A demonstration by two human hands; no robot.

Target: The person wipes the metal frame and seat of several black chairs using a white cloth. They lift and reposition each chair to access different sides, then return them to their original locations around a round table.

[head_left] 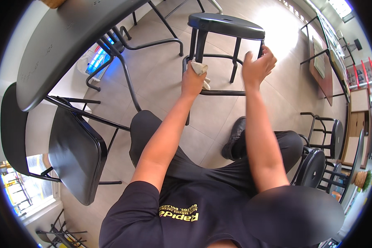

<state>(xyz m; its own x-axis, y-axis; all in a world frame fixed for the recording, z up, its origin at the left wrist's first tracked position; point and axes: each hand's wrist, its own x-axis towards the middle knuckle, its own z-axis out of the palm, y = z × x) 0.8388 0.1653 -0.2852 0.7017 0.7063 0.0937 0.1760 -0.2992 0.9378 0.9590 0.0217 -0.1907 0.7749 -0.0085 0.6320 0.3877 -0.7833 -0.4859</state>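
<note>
A black stool (226, 25) with a round seat and tubular legs stands upright on the floor in front of me. My left hand (192, 82) is closed on a whitish cloth (200, 68) at the stool's left front leg. Part of the cloth hangs out below the fingers. At the right front leg, my right hand (257, 69) has its fingers curled round the tube, thumb raised to the left. Both hands are below the seat, above the lower ring (223, 93). The palm sides are hidden.
On the left are a dark table (76, 41) and a black padded folding chair (76, 149). More black stools (311, 168) stand close by my right knee. A long table (320, 78) is farther right. My shoe (235, 138) rests on the tiled floor (161, 78).
</note>
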